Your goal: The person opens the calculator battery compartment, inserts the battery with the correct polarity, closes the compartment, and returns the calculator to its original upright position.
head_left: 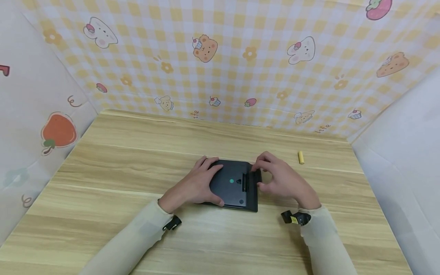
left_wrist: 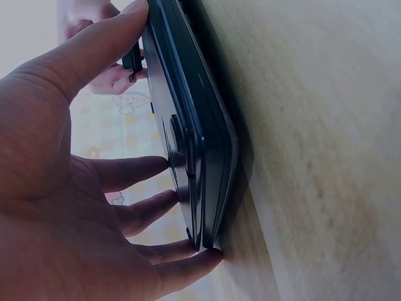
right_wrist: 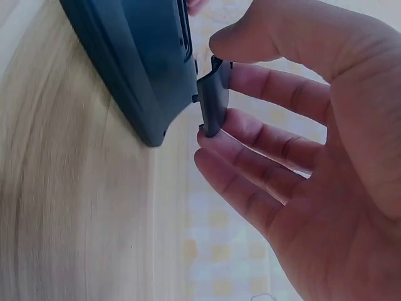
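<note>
The left hand (head_left: 197,183) is spanning the black calculator-like device (head_left: 227,193), its thumb pressing along the near edge and its fingers gripping the far edge, while the device is lying with its underside facing up around the middle of the wood-grain table (head_left: 137,152). The right hand (head_left: 282,177) is pinching a small dark battery cover (right_wrist: 215,97) between thumb and fingers, holding it just beside the device's right end; whether the cover's tabs are touching the casing, the views are leaving unclear. The battery compartment (head_left: 245,182) is showing as a dark slot, and its contents are staying too dark to tell. The likeliest trouble is coming from those thin tabs: if the right hand is tilting or twisting the cover, they could be catching on the rim and bending. A loose fingertip pinch could also be letting the cover drop. If the left hand is pressing unevenly, the device could be sliding or rocking. The yellow cylindrical battery (head_left: 301,157) is lying unsecured, farther right, so a knock could be sending it rolling.
</note>
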The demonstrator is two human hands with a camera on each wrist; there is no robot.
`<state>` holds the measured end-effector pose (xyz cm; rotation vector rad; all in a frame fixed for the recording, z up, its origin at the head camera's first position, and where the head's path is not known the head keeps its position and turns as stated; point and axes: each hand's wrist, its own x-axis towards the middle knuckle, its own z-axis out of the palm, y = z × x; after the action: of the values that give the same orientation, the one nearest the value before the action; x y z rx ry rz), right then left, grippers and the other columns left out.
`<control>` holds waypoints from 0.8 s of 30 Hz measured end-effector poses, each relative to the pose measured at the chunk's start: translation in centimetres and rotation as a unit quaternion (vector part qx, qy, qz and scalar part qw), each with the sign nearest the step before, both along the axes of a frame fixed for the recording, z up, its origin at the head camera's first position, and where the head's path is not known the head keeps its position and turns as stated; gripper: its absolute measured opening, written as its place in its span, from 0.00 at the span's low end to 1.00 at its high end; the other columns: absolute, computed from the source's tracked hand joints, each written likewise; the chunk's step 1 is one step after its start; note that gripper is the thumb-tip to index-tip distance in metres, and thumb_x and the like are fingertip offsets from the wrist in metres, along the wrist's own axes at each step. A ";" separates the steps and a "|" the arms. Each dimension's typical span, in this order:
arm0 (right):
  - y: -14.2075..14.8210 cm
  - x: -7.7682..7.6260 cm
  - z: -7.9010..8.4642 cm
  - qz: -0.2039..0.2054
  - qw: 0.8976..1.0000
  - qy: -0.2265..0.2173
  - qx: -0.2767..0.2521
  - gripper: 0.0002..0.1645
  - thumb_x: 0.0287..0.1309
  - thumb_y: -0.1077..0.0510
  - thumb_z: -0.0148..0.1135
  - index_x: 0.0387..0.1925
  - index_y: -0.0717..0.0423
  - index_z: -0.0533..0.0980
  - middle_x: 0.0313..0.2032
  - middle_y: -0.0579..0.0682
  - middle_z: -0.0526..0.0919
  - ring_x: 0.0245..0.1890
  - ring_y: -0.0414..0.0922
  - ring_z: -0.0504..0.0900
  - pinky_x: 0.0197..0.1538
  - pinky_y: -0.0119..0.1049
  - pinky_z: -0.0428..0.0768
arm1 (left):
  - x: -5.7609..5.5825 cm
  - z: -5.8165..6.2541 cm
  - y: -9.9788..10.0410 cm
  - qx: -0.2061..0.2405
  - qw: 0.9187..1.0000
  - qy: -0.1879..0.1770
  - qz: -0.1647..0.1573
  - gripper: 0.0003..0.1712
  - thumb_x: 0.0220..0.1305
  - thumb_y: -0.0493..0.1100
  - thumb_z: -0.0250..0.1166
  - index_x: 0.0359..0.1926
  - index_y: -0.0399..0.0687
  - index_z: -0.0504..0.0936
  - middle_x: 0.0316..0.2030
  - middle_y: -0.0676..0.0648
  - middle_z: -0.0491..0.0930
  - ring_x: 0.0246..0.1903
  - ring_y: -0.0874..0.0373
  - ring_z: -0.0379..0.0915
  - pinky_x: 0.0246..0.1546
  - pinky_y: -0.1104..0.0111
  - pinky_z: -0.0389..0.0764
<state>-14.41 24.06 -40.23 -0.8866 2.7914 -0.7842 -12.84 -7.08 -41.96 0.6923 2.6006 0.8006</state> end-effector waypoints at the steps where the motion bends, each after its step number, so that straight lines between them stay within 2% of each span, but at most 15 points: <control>1: 0.2 -0.1 0.0 -0.002 1.000 -0.001 0.002 0.24 0.52 0.65 0.79 0.54 0.53 0.87 0.57 0.47 0.78 0.50 0.52 0.81 0.53 0.50 0.83 | 0.0 0.0 0.0 -0.001 1.000 0.000 -0.001 0.66 0.50 0.60 0.90 0.84 0.42 0.67 0.86 0.42 0.53 0.85 0.34 0.38 0.79 0.40 0.60; 14: 2.5 -0.8 -0.4 -0.020 1.000 0.007 0.015 0.25 0.49 0.68 0.78 0.52 0.54 0.86 0.58 0.50 0.80 0.55 0.53 0.83 0.57 0.54 0.82 | 0.0 0.0 0.1 -0.005 1.000 0.000 0.002 0.66 0.50 0.59 0.90 0.84 0.42 0.67 0.86 0.42 0.54 0.85 0.35 0.39 0.79 0.41 0.61; 24: 3.8 -1.1 -0.6 -0.038 0.999 -0.025 0.002 0.24 0.50 0.70 0.77 0.51 0.59 0.85 0.59 0.55 0.80 0.56 0.58 0.84 0.61 0.58 0.84 | 0.0 -0.1 0.0 -0.005 1.000 0.003 0.001 0.66 0.50 0.60 0.90 0.83 0.42 0.68 0.86 0.42 0.54 0.85 0.35 0.39 0.79 0.40 0.61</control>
<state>-15.50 27.86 -40.87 -0.7528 2.7966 -0.7985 -12.89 -7.06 -42.02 0.6898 2.6091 0.7864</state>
